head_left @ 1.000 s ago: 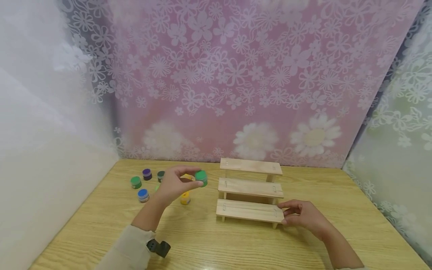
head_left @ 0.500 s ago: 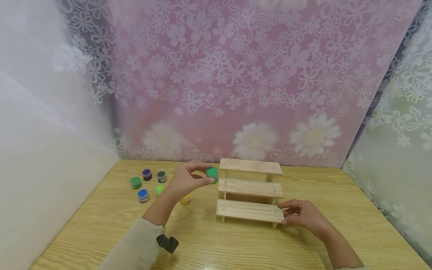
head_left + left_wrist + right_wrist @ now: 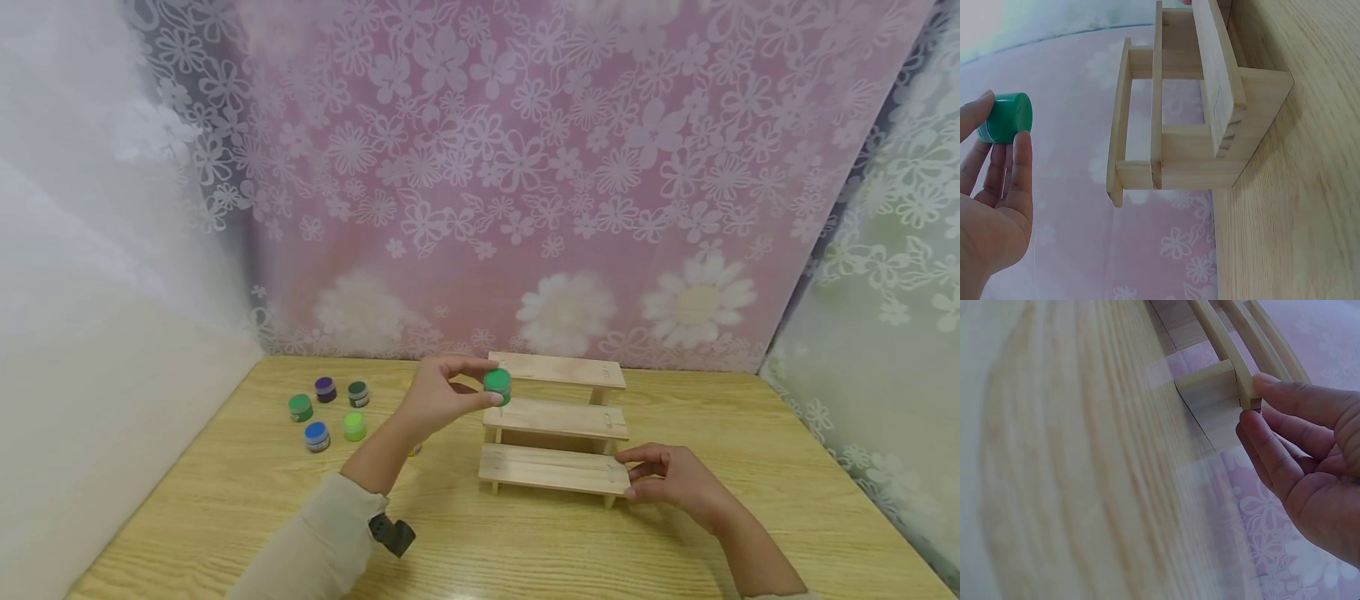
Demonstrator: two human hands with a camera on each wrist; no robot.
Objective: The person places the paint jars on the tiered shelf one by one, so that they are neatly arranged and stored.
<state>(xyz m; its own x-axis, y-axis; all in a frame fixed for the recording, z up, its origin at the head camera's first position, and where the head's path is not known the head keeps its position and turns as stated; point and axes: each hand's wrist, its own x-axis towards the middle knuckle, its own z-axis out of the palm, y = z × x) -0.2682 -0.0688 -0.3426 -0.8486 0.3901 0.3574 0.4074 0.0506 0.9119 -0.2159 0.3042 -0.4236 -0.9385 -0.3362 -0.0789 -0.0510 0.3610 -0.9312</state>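
Green jar [image 3: 497, 388] is pinched in the grip of the left hand [image 3: 441, 392], raised near the left end of the wooden rack [image 3: 555, 417]; the right hand [image 3: 678, 480] pinches the lowest shelf's right end.

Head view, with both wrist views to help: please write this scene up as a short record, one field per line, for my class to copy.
Left hand: pinches a green jar, held up off the table
Right hand: pinches the right end of the lowest step
Shelf: wooden, three steps
Jars left of shelf: blue jar, purple jar, second green jar, dark green jar, light green jar
Partly hidden: something yellow
Backdrop: pink, white flowers
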